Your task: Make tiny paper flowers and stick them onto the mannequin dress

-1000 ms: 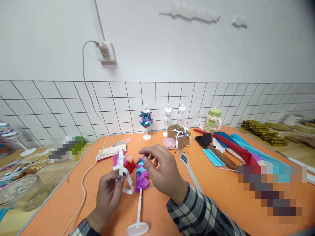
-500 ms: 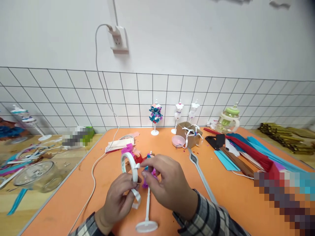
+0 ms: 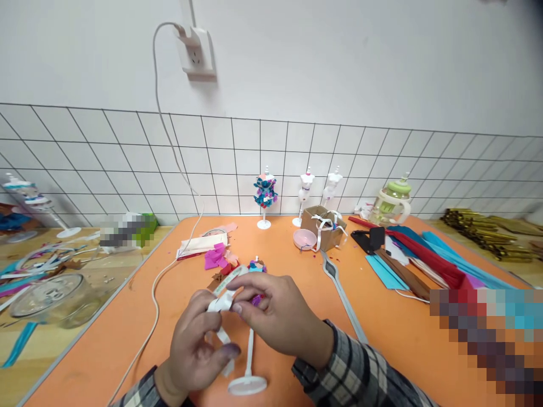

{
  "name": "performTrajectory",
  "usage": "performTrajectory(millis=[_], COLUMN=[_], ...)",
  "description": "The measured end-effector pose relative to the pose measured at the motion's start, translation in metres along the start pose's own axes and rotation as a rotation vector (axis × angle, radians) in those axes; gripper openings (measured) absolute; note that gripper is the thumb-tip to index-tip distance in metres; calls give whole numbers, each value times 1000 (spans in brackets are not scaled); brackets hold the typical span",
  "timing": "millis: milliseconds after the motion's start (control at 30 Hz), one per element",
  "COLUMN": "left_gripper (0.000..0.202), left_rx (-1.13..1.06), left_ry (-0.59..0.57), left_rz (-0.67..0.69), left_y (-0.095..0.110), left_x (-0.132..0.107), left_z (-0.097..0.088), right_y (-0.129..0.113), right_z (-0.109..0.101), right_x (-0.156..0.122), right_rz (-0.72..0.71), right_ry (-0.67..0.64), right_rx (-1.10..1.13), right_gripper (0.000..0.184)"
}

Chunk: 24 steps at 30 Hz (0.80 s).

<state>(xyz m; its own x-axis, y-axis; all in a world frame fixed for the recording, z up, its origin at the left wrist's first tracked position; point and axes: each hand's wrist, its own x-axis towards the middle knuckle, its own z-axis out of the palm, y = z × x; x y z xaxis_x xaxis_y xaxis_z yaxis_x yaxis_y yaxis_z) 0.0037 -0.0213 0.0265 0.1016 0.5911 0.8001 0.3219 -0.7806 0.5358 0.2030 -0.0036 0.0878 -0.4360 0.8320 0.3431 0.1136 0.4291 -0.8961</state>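
Note:
My left hand (image 3: pixel 190 345) grips a roll of white tape (image 3: pixel 220 305), with a loose curl hanging below between thumb and fingers. The thumb and fingertips of my right hand (image 3: pixel 284 316) pinch at the tape beside the left fingers. Directly behind my hands stands a small mannequin on a white stand (image 3: pixel 247 386). Bits of blue and purple show at its top, and my right hand hides most of its body. Brown and magenta crepe paper (image 3: pixel 216 256) lies just beyond the roll.
A decorated mannequin (image 3: pixel 265 192) stands at the back, near two plain white ones. A cardboard box (image 3: pixel 331 237) and a pink bowl (image 3: pixel 304 239) sit right of centre. Coloured paper strips (image 3: pixel 436 260) and a green-lidded jug (image 3: pixel 392 200) are on the right. A white cable (image 3: pixel 156 282) crosses the left side.
The roll has tipped over from upright to lying at a slant, and its tape is now bunched between my hands. My left fingers have shifted over it. The view has tilted slightly.

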Motion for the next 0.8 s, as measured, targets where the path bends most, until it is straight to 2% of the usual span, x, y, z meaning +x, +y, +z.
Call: performTrajectory(millis=[100, 167, 200, 233, 267, 300, 400, 433, 600, 700, 800], left_gripper=[26, 17, 18, 30, 40, 40, 19, 20, 28, 28, 28], left_rx=[64, 62, 58, 67, 85, 127, 241, 255, 272, 305, 352], left_ry=[74, 118, 146, 160, 145, 116, 51, 45, -25, -18, -2], left_rz=[42, 60, 72, 61, 46, 32, 6, 8, 54, 69, 70], left_y=[2, 1, 0, -1, -3, -4, -8, -8, -7, -6, -5], left_x=[-1, -3, -5, -6, -7, -7, -9, -9, -8, -7, -6], left_z=[4, 6, 7, 7, 6, 5, 2, 1, 3, 5, 5], right_y=[2, 2, 2, 2, 3, 3, 2, 2, 4, 8, 12], right_z=[6, 7, 7, 7, 7, 7, 7, 6, 6, 7, 8], right_x=[-1, -2, -3, -3, -3, -4, -5, -5, -5, -5, -5], right_rz=[-62, -141, -177, -210, -235, -255, -280, -277, -319, -397, -475], right_ry=[31, 50, 61, 70, 74, 71, 48, 53, 149, 200, 207], right_rx=[-9, -89, -133, -169, -193, -203, -187, -185, -249, -354, -448], right_gripper=[23, 20, 19, 19, 19, 22, 29, 30, 20, 20, 11])
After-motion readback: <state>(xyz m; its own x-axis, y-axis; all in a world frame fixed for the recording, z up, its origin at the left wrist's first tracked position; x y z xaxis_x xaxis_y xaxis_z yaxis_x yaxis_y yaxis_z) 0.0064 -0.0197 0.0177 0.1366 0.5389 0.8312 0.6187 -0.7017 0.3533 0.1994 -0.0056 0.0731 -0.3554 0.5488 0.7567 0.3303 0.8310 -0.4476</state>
